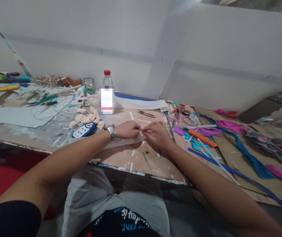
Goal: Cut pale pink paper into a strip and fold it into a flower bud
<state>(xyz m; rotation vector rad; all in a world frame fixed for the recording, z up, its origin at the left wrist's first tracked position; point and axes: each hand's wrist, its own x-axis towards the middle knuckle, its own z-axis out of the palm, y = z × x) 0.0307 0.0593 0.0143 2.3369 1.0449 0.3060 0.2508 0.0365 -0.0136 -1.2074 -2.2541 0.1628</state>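
My left hand point(128, 129), with a metal watch point(111, 131) on its wrist, is closed in a pinch over the middle of the worktable point(121, 154). Fingertip to fingertip with it, my right hand point(157, 134) is pinched as well. Something tiny and pale is between the fingers, too small to name. Under the left wrist lies a sheet of thin white paper point(123, 142). Small white paper strips point(133, 153) are scattered around the hands. Just beyond them rests a pair of small dark snips point(146, 114).
Left of my hands are a blue socket block point(83, 130), crumpled pale pink pieces point(89, 117) and a red-capped bottle point(107, 80). On the right lie an orange cutter point(202, 138), blue strips point(242, 144) and purple scraps point(210, 131). Green-handled pliers point(48, 99) sit far left.
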